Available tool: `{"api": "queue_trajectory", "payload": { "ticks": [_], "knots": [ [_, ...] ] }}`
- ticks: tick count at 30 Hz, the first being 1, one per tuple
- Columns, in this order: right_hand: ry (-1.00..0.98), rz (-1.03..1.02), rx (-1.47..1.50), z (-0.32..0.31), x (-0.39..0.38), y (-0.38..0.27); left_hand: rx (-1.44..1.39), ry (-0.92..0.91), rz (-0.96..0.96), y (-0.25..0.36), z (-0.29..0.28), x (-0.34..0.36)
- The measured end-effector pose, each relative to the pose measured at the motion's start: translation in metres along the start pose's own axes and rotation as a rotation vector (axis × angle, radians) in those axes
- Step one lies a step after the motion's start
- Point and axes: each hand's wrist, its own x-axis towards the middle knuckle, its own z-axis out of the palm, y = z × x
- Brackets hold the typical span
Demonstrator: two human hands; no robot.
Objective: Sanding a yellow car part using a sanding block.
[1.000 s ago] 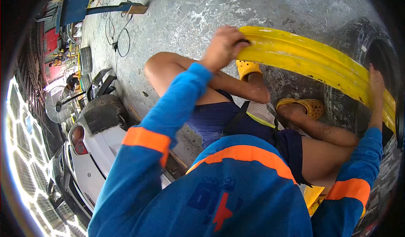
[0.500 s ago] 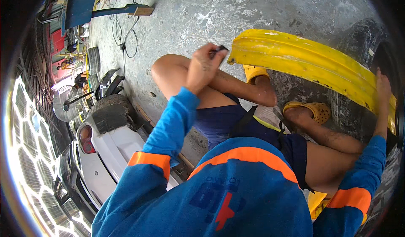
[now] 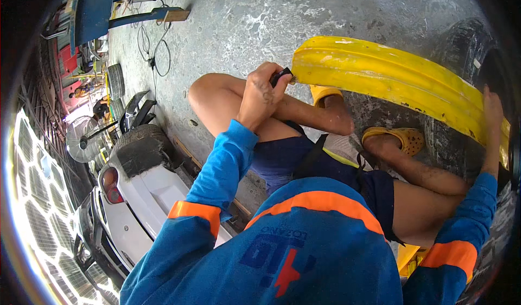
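A long, curved yellow panel (image 3: 374, 71) with ridges and scuffed, chipped edges lies across in front of me, its right end over a dark tyre (image 3: 464, 47). My left hand (image 3: 261, 93) is closed around a small black tool (image 3: 280, 77), mostly covered by the fingers, so its exact kind does not show. The tool's tip meets the panel's left end or sits very close to it. At the opposite end, my right hand (image 3: 492, 107) grips the panel by its edge, fingers over the far side and partly in shadow.
My bent legs, in yellow clogs (image 3: 404, 142), lie under and beside the panel. To the left are a white car bumper (image 3: 146, 207) with a tail light, a fan (image 3: 84, 139) and tyres. A black cable (image 3: 161, 58) lies on the concrete floor near a blue metal frame (image 3: 95, 12).
My left hand has turned and shifted slightly, bringing the black tool lower against the panel's left corner. My right hand keeps its grip. The whole view has shifted a little.
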Motion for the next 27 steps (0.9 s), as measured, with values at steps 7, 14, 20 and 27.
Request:
{"api": "queue_trajectory", "payload": {
  "ticks": [7, 14, 20, 27],
  "knots": [
    [-0.089, 0.167, 0.128, -0.003, -0.001, -0.001, 0.068, -0.024, -0.111, 0.007, -0.001, 0.004],
    [0.013, 0.082, 0.045, 0.003, -0.001, 0.000, 0.007, 0.114, 0.052, 0.006, -0.010, 0.005],
    [-0.029, 0.111, 0.076, 0.005, 0.001, 0.002, -0.019, 0.006, 0.081, 0.011, -0.011, 0.000],
    [-0.038, 0.241, 0.143, -0.013, 0.002, -0.016, 0.002, -0.098, 0.000, 0.015, -0.007, 0.008]
  ]
}}
